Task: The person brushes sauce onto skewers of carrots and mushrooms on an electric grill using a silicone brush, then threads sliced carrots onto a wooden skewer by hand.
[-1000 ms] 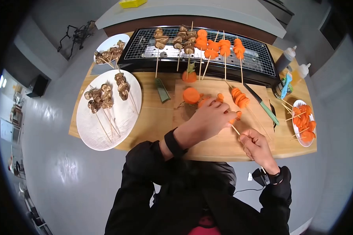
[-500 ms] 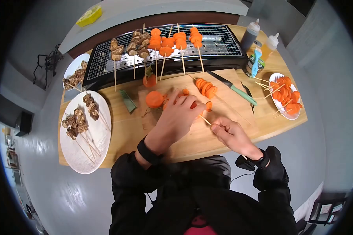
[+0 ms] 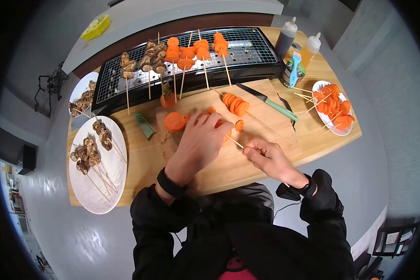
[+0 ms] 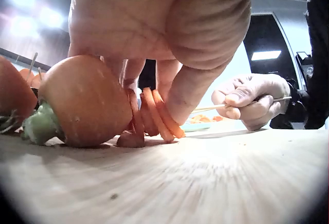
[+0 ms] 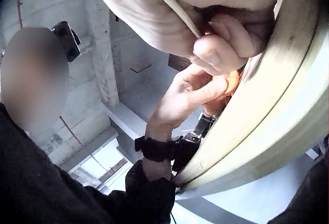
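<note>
knife (image 3: pixel 266 100) beside loaded skewer (image 3: pixel 235 105)

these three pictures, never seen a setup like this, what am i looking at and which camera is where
No machine here: a person works with bare hands and wears three cameras. The wide round picture comes from the head, looking down. The other two come from the wrists, so they look odd and very close.

The left hand pinches carrot slices on a wooden cutting board, beside a carrot stub. The right hand pinches a thin wooden skewer that points toward the slices.

Around them: a grill with loaded skewers, a knife, a white plate of mushroom skewers, a small plate of carrot skewers, and two squeeze bottles.
</note>
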`<state>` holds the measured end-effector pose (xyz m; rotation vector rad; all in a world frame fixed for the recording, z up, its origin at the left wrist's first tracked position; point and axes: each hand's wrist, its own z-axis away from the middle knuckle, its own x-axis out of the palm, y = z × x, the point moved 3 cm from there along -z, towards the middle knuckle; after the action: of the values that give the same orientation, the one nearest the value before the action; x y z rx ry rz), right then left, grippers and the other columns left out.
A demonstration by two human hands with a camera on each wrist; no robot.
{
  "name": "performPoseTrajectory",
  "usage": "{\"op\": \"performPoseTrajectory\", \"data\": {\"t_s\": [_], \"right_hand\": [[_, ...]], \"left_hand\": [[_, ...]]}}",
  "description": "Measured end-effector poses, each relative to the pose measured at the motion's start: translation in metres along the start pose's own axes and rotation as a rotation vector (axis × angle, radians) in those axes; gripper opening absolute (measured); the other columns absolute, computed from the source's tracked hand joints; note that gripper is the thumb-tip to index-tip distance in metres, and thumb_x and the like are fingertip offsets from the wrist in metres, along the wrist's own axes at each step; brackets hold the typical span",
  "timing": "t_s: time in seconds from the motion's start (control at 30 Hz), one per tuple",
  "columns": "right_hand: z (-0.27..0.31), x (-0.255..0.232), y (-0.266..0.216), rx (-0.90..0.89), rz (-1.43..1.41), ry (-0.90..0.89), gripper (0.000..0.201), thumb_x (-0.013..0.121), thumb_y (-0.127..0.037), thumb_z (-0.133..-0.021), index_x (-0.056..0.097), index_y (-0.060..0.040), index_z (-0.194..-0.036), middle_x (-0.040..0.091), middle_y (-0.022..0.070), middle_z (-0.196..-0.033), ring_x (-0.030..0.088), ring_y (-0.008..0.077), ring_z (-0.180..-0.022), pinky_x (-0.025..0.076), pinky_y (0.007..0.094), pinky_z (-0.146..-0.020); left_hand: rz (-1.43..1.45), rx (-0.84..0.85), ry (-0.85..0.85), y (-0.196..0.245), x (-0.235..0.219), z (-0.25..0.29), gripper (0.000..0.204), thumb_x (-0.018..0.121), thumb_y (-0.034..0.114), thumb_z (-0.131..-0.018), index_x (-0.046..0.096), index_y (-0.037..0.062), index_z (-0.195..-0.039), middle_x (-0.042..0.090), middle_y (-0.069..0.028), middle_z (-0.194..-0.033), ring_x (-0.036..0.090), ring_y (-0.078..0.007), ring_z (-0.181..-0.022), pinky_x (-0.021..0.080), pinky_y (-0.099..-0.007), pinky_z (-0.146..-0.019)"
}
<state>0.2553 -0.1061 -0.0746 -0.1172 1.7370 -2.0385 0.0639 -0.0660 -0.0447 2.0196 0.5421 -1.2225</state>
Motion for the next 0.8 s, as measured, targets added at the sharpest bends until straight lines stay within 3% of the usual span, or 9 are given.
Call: {"op": "performPoseTrajectory", "data": {"t_s": [0.13,0.23,0.3,0.4,0.43,0.47,0.57,0.73,0.8], "right_hand": [[-0.004,0.004,0.002,-0.018,0.035,-0.007,0.017,0.054,-0.018,-0.097,0.059,-0.0022,-0.094,0.044,-0.0048,-0.062,0.037,0.0036,-0.057,0.032,0.024,-0.049],[-0.012,0.005,0.001,0.027,-0.026,0.03,0.018,0.054,-0.018,-0.097,0.059,-0.0015,-0.098,0.044,-0.0043,-0.06,0.04,0.0041,-0.054,0.033,0.0246,-0.048],[-0.015,0.004,-0.007,0.118,0.011,0.076,0.021,0.055,-0.02,-0.096,0.058,-0.0006,-0.103,0.049,-0.0002,-0.059,0.045,0.0079,-0.051,0.037,0.0269,-0.048],[-0.015,0.005,-0.017,-0.059,0.289,0.087,0.026,0.056,-0.023,-0.096,0.056,-0.0008,-0.11,0.053,0.0063,-0.059,0.052,0.0133,-0.051,0.041,0.0302,-0.049],[-0.011,0.002,-0.024,0.021,0.299,0.035,0.03,0.057,-0.024,-0.095,0.055,-0.0012,-0.115,0.057,0.0115,-0.062,0.057,0.02,-0.053,0.044,0.033,-0.053],[-0.007,-0.001,-0.032,0.016,0.299,0.026,0.03,0.057,-0.024,-0.095,0.055,-0.0012,-0.115,0.057,0.0115,-0.062,0.057,0.02,-0.053,0.044,0.033,-0.053],[0.008,-0.01,-0.064,-0.144,0.757,0.081,0.033,0.059,-0.023,-0.093,0.054,-0.0007,-0.117,0.061,0.0156,-0.071,0.061,0.0295,-0.063,0.046,0.0352,-0.058],[0.019,0.013,-0.125,-0.298,0.791,0.12,0.024,0.062,-0.015,-0.09,0.058,0.0002,-0.108,0.062,0.0187,-0.081,0.063,0.0334,-0.069,0.047,0.0391,-0.058],[0.018,0.043,-0.146,-0.61,0.82,-0.049,0.021,0.062,-0.014,-0.088,0.059,-0.0006,-0.105,0.062,0.0175,-0.08,0.062,0.0329,-0.069,0.048,0.0387,-0.059]], "left_hand": [[-0.031,0.024,0.134,0.005,-0.005,0.001,0.042,0.061,0.011,-0.081,0.056,0.0138,-0.123,0.052,-0.0108,-0.119,0.048,-0.0316,-0.116,0.031,-0.0483,-0.107],[-0.041,-0.016,0.125,0.011,-0.015,0.005,0.047,0.065,0.015,-0.081,0.053,0.0096,-0.125,0.05,-0.0146,-0.121,0.046,-0.0329,-0.118,0.03,-0.05,-0.108],[-0.081,-0.042,0.16,0.014,-0.024,0.015,0.046,0.065,0.015,-0.081,0.053,0.0081,-0.125,0.05,-0.0149,-0.121,0.047,-0.0332,-0.117,0.031,-0.0503,-0.107],[-0.125,-0.068,0.165,0.023,-0.04,0.034,0.045,0.067,0.014,-0.081,0.053,0.006,-0.123,0.052,-0.0156,-0.12,0.049,-0.0332,-0.117,0.033,-0.0488,-0.106],[-0.089,-0.09,0.156,0.023,-0.046,0.043,0.044,0.068,0.013,-0.081,0.054,0.0057,-0.122,0.052,-0.0158,-0.119,0.05,-0.0333,-0.116,0.036,-0.0469,-0.104],[-0.051,-0.11,0.145,0.024,-0.052,0.053,0.044,0.069,0.012,-0.08,0.054,0.0055,-0.121,0.052,-0.016,-0.119,0.051,-0.0334,-0.115,0.039,-0.0451,-0.102],[-0.078,-0.236,0.184,0.023,-0.075,0.084,0.039,0.069,0.01,-0.08,0.057,0.0062,-0.118,0.057,-0.0149,-0.113,0.057,-0.033,-0.105,0.046,-0.0411,-0.092],[-0.161,-0.467,0.316,0.003,-0.104,0.143,0.029,0.067,0.009,-0.082,0.061,0.0065,-0.11,0.061,-0.014,-0.1,0.061,-0.0337,-0.091,0.05,-0.0399,-0.077],[-0.221,-0.518,0.348,-0.003,-0.115,0.166,0.025,0.066,0.009,-0.083,0.062,0.0061,-0.107,0.062,-0.0144,-0.097,0.061,-0.0341,-0.088,0.05,-0.04,-0.074]]}}
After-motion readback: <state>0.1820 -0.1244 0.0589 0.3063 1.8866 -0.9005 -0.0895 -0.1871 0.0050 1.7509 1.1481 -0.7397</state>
